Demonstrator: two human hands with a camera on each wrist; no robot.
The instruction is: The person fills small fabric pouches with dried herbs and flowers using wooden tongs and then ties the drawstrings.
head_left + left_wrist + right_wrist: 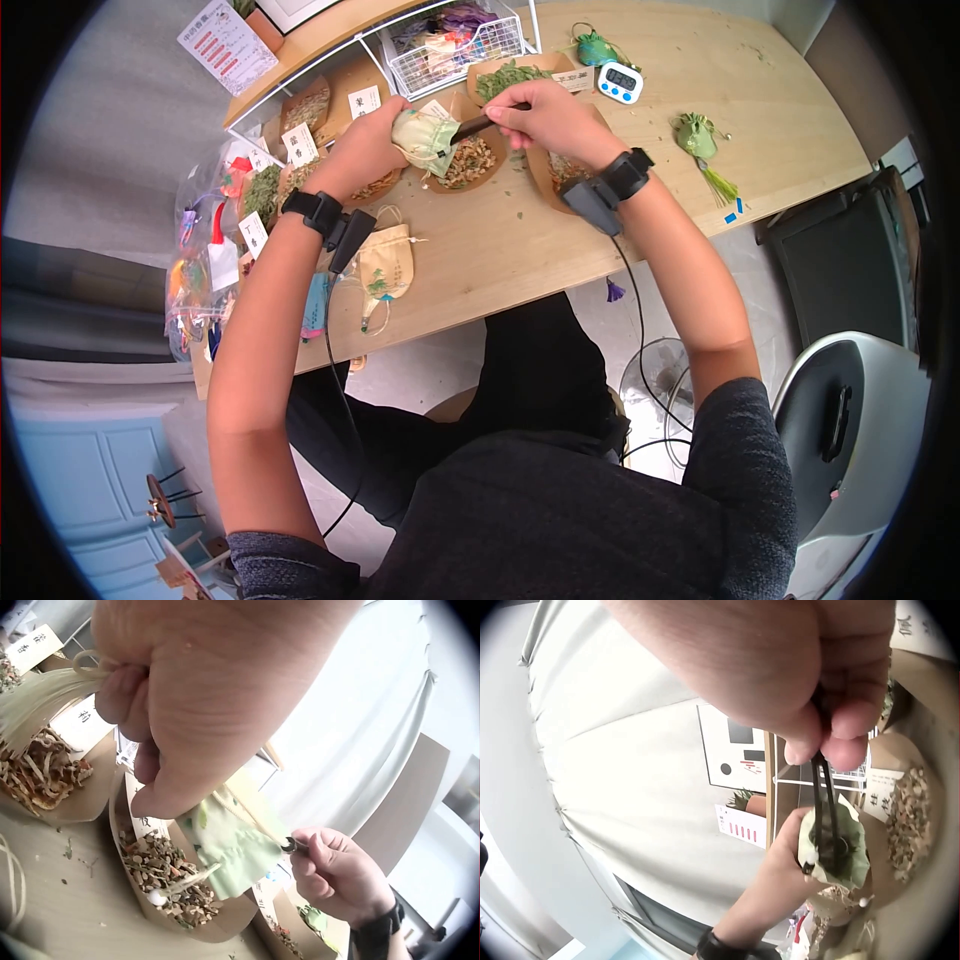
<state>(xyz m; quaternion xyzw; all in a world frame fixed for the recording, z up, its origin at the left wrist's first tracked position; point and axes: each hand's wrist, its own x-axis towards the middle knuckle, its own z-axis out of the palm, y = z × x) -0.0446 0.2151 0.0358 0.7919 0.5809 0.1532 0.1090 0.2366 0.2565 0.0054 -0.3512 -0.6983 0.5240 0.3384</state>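
Note:
My left hand (368, 145) holds a pale green drawstring pouch (422, 140), its mouth turned towards the right hand. Between the thumb and fingers of my right hand (556, 122) are dark tongs (476, 128). Their two slim prongs reach into the open pouch (854, 864) in the right wrist view, where the tips are partly hidden by green cloth. Under the pouch stands a brown paper tray (180, 928) of chopped dried herbs (161, 866). A pale tassel (45, 701) trails from the left hand in the left wrist view.
More paper trays of herbs and labels line the table's back left, with green leaves (510, 78) behind. A cream pouch (388, 262) lies at the front. To the right are a timer (619, 83) and a green pouch (695, 135). A wire basket (457, 58) stands behind.

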